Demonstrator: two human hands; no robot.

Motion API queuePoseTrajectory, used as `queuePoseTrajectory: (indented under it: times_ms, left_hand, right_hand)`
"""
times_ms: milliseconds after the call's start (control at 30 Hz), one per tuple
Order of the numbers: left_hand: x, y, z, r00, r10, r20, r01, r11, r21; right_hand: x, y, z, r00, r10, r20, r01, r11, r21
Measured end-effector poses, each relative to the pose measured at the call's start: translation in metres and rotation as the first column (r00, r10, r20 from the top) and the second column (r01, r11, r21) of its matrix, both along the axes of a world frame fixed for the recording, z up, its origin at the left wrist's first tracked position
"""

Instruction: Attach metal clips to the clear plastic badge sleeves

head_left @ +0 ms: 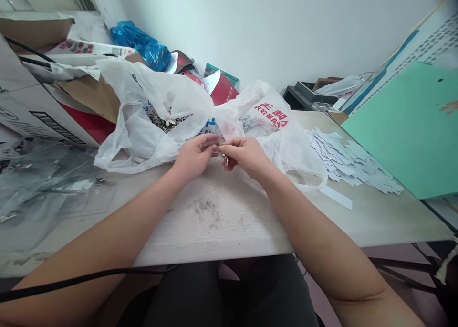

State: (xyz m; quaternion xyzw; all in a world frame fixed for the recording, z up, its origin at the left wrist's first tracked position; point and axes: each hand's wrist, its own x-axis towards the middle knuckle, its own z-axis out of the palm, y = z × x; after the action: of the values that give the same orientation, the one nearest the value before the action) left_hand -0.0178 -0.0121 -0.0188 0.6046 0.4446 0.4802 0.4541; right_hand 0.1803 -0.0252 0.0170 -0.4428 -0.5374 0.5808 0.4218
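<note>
My left hand (195, 155) and my right hand (246, 154) meet fingertip to fingertip above the table, just in front of two white plastic bags. Small shiny metal pieces (225, 160) show between the curled fingers of my right hand; their exact kind is too small to tell. The fingers of my left hand are pinched together against the right fingertips, and whatever they hold is hidden. Behind the left hand, an open white bag (125, 126) contains a heap of small metal parts (166, 122). A second bag (296, 148), printed in red, lies behind the right hand with pale pieces inside.
Many white paper slips (343, 160) are spread at the right, beside a green board (411, 131). Clear plastic bags (46, 188) cover the left of the table (222, 231). A cardboard box (46, 98) and a blue bag (143, 45) stand behind. A black cable (89, 275) crosses my left forearm.
</note>
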Motion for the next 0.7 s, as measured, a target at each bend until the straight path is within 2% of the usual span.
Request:
queuePoseTrajectory:
  times_ms: [133, 333, 567, 700]
  left_hand:
    - [-0.003, -0.003, -0.004, 0.981, -0.032, -0.189, 0.058, 0.989, 0.133]
    - [-0.009, -0.008, 0.000, 0.904, 0.006, -0.428, 0.124, 0.953, 0.276]
    - [-0.010, -0.009, 0.006, 0.772, 0.037, -0.635, 0.194, 0.937, 0.289]
    - [-0.011, -0.011, 0.012, 0.735, 0.042, -0.677, 0.214, 0.933, 0.291]
  right_hand:
    - [0.002, 0.000, 0.001, 1.000, 0.010, -0.009, -0.011, 0.998, -0.064]
    - [0.004, -0.002, 0.006, 1.000, 0.015, 0.013, -0.015, 0.999, -0.045]
    - [0.000, -0.001, -0.001, 0.997, -0.035, -0.068, 0.031, 0.998, -0.057]
    - [-0.005, 0.000, -0.006, 0.987, -0.116, -0.112, 0.116, 0.993, -0.004]
